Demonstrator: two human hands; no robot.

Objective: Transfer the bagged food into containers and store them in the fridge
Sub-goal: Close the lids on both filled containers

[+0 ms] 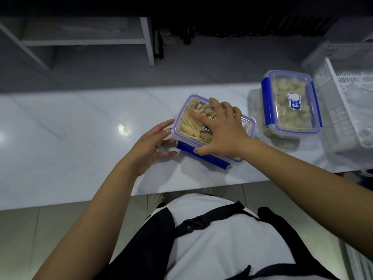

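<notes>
A clear container with blue clips [188,126], full of pale yellow food strips, sits on the white counter [80,128] in front of me. My right hand [220,130] lies flat on its lid, fingers spread, thumb at the front blue clip [203,156]. My left hand [153,142] is open with its fingertips against the container's left side. To the right, a second lidded container [290,102] holds pale round food pieces. It rests on a clear plastic bag [282,140] with more pieces in it.
A white plastic basket [347,102] stands at the counter's right end. Beyond the counter, lower down, a white shelf frame [148,41] and dark items by the back wall. The counter's near edge runs just in front of my body.
</notes>
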